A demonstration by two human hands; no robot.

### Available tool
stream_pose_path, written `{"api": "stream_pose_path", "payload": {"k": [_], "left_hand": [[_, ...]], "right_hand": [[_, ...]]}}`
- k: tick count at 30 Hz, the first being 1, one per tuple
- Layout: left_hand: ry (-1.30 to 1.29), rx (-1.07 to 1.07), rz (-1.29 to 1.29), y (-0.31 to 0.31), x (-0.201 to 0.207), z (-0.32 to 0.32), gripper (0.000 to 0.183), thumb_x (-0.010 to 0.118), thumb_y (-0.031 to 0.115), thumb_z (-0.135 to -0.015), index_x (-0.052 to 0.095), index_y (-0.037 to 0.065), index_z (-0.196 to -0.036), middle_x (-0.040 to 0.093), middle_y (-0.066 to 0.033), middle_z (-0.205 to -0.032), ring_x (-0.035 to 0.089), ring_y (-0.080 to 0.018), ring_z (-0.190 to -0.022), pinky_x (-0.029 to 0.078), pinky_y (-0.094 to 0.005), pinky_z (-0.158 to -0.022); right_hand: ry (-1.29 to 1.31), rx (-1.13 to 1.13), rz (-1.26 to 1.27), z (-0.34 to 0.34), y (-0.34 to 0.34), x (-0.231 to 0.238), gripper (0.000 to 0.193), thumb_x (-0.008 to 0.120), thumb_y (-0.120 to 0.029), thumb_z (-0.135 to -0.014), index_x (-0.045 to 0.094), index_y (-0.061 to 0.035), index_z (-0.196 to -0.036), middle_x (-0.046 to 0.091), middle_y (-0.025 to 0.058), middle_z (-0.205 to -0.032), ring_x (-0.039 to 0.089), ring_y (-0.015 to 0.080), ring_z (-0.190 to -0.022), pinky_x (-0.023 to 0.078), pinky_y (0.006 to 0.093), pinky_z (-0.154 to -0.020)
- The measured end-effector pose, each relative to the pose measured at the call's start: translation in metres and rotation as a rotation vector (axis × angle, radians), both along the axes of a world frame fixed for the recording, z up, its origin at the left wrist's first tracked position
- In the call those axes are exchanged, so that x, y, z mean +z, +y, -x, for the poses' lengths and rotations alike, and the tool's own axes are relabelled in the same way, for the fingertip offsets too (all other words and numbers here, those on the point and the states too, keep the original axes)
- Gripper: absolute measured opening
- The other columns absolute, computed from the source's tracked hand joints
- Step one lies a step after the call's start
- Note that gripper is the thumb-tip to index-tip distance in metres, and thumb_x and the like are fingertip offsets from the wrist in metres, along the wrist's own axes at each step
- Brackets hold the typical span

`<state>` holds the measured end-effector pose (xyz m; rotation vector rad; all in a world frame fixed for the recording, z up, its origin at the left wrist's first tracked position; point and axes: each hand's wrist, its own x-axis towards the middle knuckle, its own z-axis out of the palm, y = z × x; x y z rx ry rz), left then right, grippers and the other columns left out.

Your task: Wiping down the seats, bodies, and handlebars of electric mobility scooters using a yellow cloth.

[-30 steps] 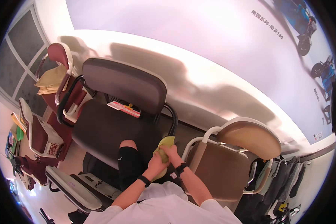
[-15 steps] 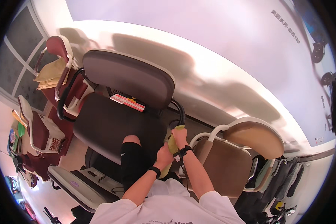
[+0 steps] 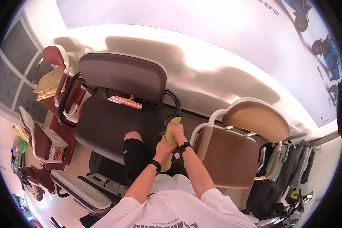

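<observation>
A yellow-green cloth (image 3: pixel 166 165) is bunched in both my hands, beside the right edge of a wide dark seat (image 3: pixel 102 121). My right hand (image 3: pixel 177 133) is closed on its upper part, at the lower end of the seat's black curved armrest (image 3: pixel 177 104). Just below and to the left, my left hand (image 3: pixel 164 148) grips the cloth's middle, and its lower end hangs under the wrist. Whether the cloth is wrapped round the armrest is hidden by my fingers. One knee (image 3: pixel 133 136) is over the front of the seat.
A brown seat with a tan backrest (image 3: pixel 254 121) stands close on the right. A red-and-white box (image 3: pixel 124 102) lies at the back of the dark seat. Maroon seats (image 3: pixel 41 140) are on the left, one bearing a beige cushion (image 3: pixel 51 81). A white wall runs behind.
Both hands have shifted slightly up and left in view with the cloth. More cloth shows above the right hand. The whole view has turned a little.
</observation>
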<state>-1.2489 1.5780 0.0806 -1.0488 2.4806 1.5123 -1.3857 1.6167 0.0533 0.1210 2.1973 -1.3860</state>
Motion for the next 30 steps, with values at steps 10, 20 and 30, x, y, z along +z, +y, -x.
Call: {"api": "stream_pose_path", "payload": {"k": [10, 20, 30], "left_hand": [[0.004, 0.066, 0.036, 0.019, -0.014, -0.029, 0.066, 0.081, 0.044, -0.077, 0.05, 0.003, -0.118, 0.072, -0.0272, -0.102, 0.07, -0.0462, -0.098, 0.057, -0.0526, -0.084], [0.154, 0.06, 0.012, 0.014, -0.011, -0.017, 0.062, 0.084, 0.037, -0.078, 0.05, 0.002, -0.116, 0.07, -0.0257, -0.105, 0.068, -0.0461, -0.101, 0.056, -0.0528, -0.084], [0.175, -0.14, 0.14, -0.011, 0.019, -0.025, 0.1, 0.082, 0.033, -0.08, 0.026, 0.007, -0.158, 0.043, -0.0228, -0.149, 0.056, -0.0432, -0.127, 0.051, -0.0478, -0.103]], "right_hand": [[0.17, -0.079, 0.149, -0.047, 0.018, -0.012, 0.046, 0.083, -0.027, -0.083, 0.066, 0.0018, -0.115, 0.074, 0.0153, -0.104, 0.072, 0.0242, -0.097, 0.056, 0.0377, -0.085], [0.209, -0.017, 0.124, -0.026, 0.01, -0.002, 0.047, 0.083, -0.029, -0.084, 0.066, 0.0012, -0.115, 0.075, 0.0165, -0.104, 0.073, 0.0277, -0.097, 0.057, 0.0382, -0.084], [-0.064, -0.131, 0.437, -0.055, 0.077, 0.023, 0.044, 0.076, -0.02, -0.091, 0.063, 0.0044, -0.125, 0.069, 0.0133, -0.119, 0.067, 0.0238, -0.108, 0.052, 0.0354, -0.095]]}}
